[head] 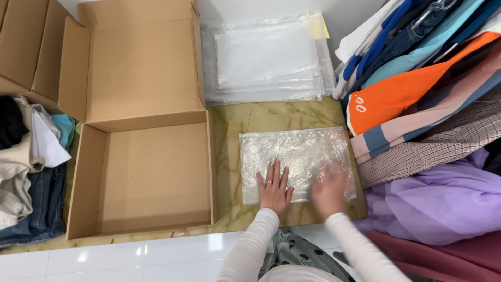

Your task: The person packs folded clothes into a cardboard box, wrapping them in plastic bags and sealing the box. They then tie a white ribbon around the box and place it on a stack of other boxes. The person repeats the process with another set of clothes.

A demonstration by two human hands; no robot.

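A clear plastic bag (297,151) with something pale inside lies flat on the marbled floor. My left hand (274,187) rests flat on its near left part, fingers spread. My right hand (330,188) is on the bag's near right part and is blurred; it looks flat and holds nothing. An open cardboard box (151,177) with nothing in it sits just left of the bag, its lid flaps standing up behind it.
A stack of clear plastic bags (266,57) lies beyond the bag. A pile of folded clothes (417,89) and purple cloth (443,198) fills the right side. More clothes (26,162) lie at the left, with another cardboard box (21,42) behind.
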